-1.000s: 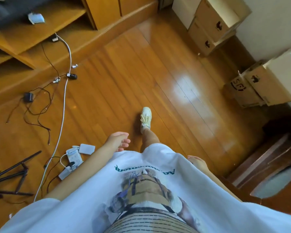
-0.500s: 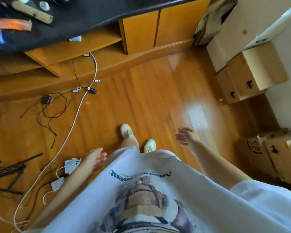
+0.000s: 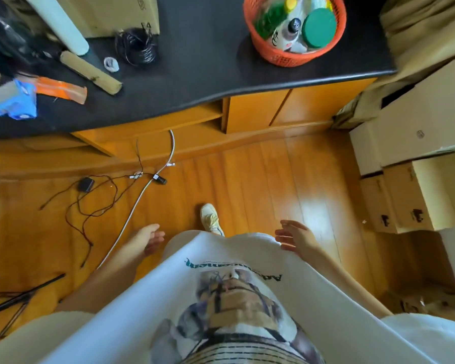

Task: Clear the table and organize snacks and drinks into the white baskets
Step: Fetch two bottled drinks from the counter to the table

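I stand on a wooden floor facing a black-topped wooden cabinet (image 3: 208,64). My left hand (image 3: 147,239) hangs by my left hip, fingers loosely relaxed, holding nothing. My right hand (image 3: 296,236) is raised a little in front of my right hip, fingers spread and empty. An orange mesh basket (image 3: 279,55) stands at the back right of the black top, holding bottles and a green-lidded jar (image 3: 319,27). An orange packet (image 3: 61,89) and a blue packet (image 3: 13,101) lie at the left end. No white basket is in view.
Cables (image 3: 111,195) and a small adapter (image 3: 85,184) trail over the floor at the left, with black tripod legs (image 3: 16,298) beyond. Cardboard boxes (image 3: 415,190) are stacked along the right. A cardboard tube (image 3: 90,73) and a coiled black wire (image 3: 138,47) lie on the black top.
The view has lifted and moved forward, bringing the black top and orange basket into sight. My right hand has swung up in front of me; my left hand stays by my side.
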The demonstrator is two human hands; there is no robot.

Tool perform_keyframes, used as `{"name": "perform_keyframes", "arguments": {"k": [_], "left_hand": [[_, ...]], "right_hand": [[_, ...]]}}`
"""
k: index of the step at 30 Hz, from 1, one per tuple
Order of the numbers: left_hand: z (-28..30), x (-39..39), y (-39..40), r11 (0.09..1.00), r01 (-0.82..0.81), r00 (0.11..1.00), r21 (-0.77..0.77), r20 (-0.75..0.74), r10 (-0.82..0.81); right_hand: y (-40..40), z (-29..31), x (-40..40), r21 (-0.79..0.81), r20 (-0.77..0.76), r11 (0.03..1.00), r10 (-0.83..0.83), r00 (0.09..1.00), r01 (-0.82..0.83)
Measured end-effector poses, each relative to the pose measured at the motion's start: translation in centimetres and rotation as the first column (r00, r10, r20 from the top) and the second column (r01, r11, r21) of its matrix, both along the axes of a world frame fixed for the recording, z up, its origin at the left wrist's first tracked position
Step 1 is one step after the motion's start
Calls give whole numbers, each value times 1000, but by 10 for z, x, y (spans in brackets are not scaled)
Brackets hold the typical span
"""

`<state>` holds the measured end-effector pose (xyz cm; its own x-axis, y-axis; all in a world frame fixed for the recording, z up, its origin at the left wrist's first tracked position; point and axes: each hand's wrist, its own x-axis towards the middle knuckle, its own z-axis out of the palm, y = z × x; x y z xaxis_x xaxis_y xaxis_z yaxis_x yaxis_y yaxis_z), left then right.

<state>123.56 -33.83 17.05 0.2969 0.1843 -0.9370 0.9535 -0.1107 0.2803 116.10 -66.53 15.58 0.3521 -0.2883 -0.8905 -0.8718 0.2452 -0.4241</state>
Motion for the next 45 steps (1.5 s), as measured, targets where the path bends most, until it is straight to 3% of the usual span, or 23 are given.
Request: {"name": "perform_keyframes", "arguments": {"k": [2,8,14,20,25,30,33,35,37,39,43,45], "left_hand": [[-2,44,-13,994,106,993,20,59,-107],[10,147,-78,974,226,964,-2,142,-223],[10,207,-133,908,417,883,-39,252,-395],[1,266,-160,941,339,926,15,172,-336],[-12,303,-157,983,145,989,114,15,-148],[-15,354,-171,983,13,998,185,-70,0],[-16,405,-203,991,-42,999,126,12,41],[-12,438,-231,997,59,984,49,168,-67],[-8,469,-261,953,295,896,74,325,-303],[-9,497,-293,860,494,747,127,444,-495],[-17,537,-342,732,640,549,233,527,-649],[-23,548,-354,618,703,397,351,527,-751]], "right_hand": [[-3,-1,19,-15,-23,997,-73,997,73],[-21,-1,53,-70,-131,974,-225,966,217],[-60,-8,106,-111,-229,964,-263,937,243],[-114,-12,207,-103,-290,986,-155,944,130],[-143,-7,320,-5,-182,993,-117,976,118],[-144,-2,426,-30,89,999,-37,995,40],[-137,-8,466,-43,184,999,29,983,-21],[-128,-15,482,-92,193,996,13,981,5],[-117,-21,490,-142,179,987,-46,983,72],[-108,-28,493,-175,161,972,-128,979,156],[-92,-37,498,-235,160,925,-268,950,300],[-86,-40,501,-258,181,888,-342,922,380]]}}
